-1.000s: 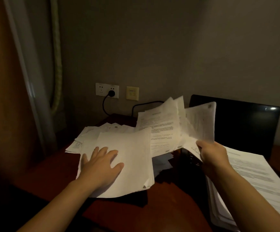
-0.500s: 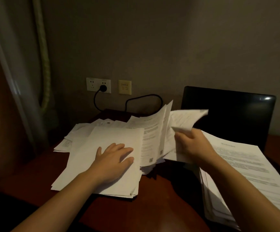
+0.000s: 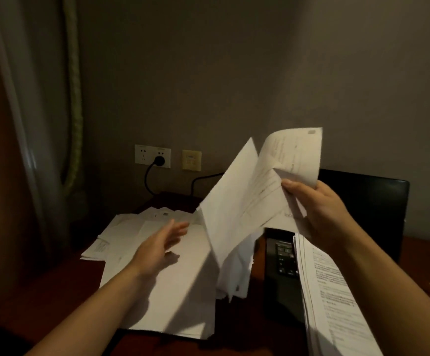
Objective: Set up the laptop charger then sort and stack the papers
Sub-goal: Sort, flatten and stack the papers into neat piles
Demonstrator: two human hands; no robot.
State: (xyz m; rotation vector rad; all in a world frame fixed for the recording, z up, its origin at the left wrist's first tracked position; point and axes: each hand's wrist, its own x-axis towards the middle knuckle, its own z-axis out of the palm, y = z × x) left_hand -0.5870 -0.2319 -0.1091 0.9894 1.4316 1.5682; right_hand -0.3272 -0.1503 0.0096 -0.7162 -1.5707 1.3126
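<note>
Being gripped by the right hand [image 3: 319, 211]: a fanned sheaf of printed sheets [image 3: 255, 191], raised above the desk [image 3: 62, 283], long axis slanting from lower left to upper right. Being held flat and empty, fingers straight: the left hand [image 3: 162, 242], hovering over the loose left pile [image 3: 178, 299]. Being borne on the laptop keyboard [image 3: 283, 255], under the right forearm: the printed stack [image 3: 337, 304]. The sheaf is hanging between both piles; the gripping hand is judged nearer the printed stack. The charger plug [image 3: 160, 160] is sitting in the wall socket [image 3: 144, 156].

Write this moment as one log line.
stage: sorting papers | right hand: grips raised sheets | left hand: hovers over flat pile | plug: in wall socket
</note>
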